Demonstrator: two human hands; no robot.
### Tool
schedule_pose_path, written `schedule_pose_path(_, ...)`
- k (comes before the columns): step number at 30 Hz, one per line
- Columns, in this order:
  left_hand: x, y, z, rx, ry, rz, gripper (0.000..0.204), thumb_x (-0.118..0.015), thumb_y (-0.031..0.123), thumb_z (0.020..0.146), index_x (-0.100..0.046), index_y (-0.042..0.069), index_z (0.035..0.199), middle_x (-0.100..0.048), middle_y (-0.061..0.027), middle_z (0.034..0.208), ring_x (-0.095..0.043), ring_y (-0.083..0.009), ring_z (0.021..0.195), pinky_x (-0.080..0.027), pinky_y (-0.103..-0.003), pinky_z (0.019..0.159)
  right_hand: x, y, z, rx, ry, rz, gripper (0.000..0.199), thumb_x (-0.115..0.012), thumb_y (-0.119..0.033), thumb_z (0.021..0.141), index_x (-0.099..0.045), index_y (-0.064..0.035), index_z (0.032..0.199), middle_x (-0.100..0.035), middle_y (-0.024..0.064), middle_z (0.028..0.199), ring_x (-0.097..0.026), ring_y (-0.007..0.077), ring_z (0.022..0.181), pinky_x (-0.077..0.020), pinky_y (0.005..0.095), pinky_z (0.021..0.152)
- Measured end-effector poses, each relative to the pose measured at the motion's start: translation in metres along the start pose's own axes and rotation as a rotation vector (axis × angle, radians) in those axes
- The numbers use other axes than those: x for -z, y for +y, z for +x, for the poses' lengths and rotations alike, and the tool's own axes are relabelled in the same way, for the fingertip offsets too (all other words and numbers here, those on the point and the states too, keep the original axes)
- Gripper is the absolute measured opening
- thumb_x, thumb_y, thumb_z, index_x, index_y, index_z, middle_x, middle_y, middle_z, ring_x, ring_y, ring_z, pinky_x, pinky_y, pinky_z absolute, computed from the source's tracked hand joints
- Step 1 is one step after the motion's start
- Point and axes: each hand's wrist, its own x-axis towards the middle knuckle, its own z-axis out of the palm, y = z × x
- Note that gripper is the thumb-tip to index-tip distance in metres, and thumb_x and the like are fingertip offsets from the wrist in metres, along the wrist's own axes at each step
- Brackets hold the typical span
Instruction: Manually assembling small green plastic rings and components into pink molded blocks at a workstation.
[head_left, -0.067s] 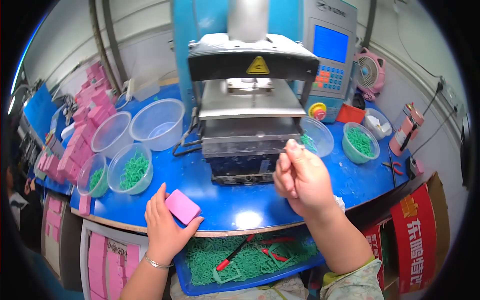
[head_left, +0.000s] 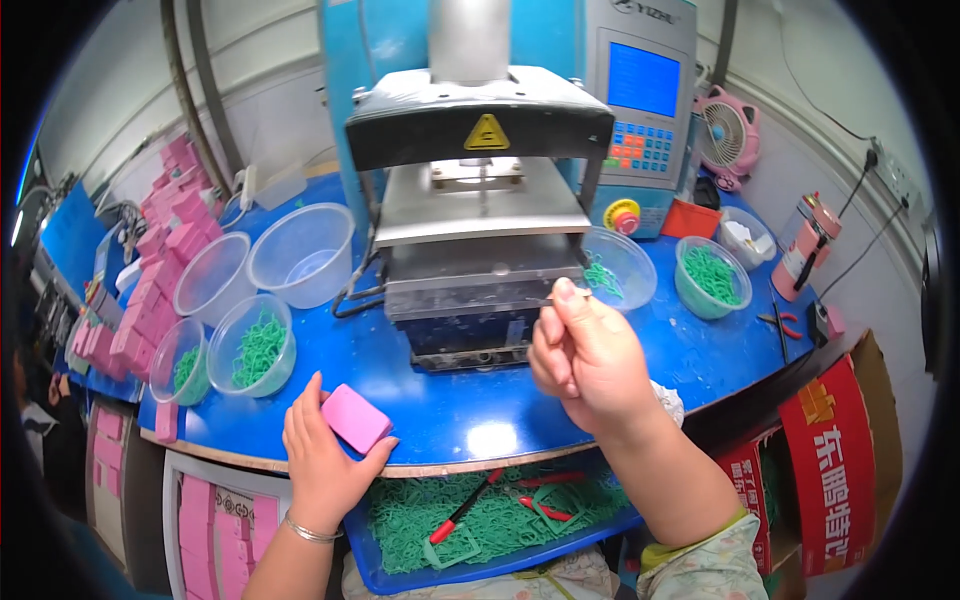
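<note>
Hardly any change, so work looks poised: left hand [head_left: 325,450] clasps the pink block [head_left: 357,419] on the surface [head_left: 430,410]; apart, right hand [head_left: 595,362] pinches near the press [head_left: 480,138], contents unclear.

Observed one pink block [head_left: 357,418]: rectangular, round-cornered, smooth-faced. Set askew near front edge of blue tabletop [head_left: 440,405], with broad face upward; cannot tell whether fully resting there or slightly raised. Held between fingers and thumb of left hand [head_left: 328,445]. Observed also a thin item [head_left: 544,300], pinched at fingertips of right hand [head_left: 588,355], raised above tabletop before the press [head_left: 480,215]; too small and blurred to identify
</note>
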Motion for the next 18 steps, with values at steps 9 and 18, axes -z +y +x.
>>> schedule_pose_path(9,-0.004,0.003,0.002,0.002,-0.011,-0.081,0.095,-0.079,0.023,0.056,-0.027,-0.002,0.131,-0.046,-0.0175,0.109,-0.045,-0.032,0.101,-0.036,-0.041,0.089,0.012,-0.007,0.008,-0.018,-0.014,0.0,0.034,-0.041,-0.034,0.095,-0.044,-0.0092,0.071,-0.04,-0.0005,0.046,-0.032,0.0074,0.037,-0.0247,0.0217,0.036)
schedule_pose_path(18,0.045,-0.054,-0.039,-0.075,0.401,-0.282,0.091,-0.076,0.008,0.062,-0.021,0.0,0.134,-0.033,-0.0155,0.124,-0.044,-0.0253,0.106,-0.04,-0.033,0.085,0.014,0.003,0.012,0.096,-0.033,-0.121,0.029,-0.037,-0.024,0.096,-0.043,-0.0126,0.071,-0.033,-0.0064,0.049,-0.024,0.0028,0.035,-0.0182,0.0187,0.031)
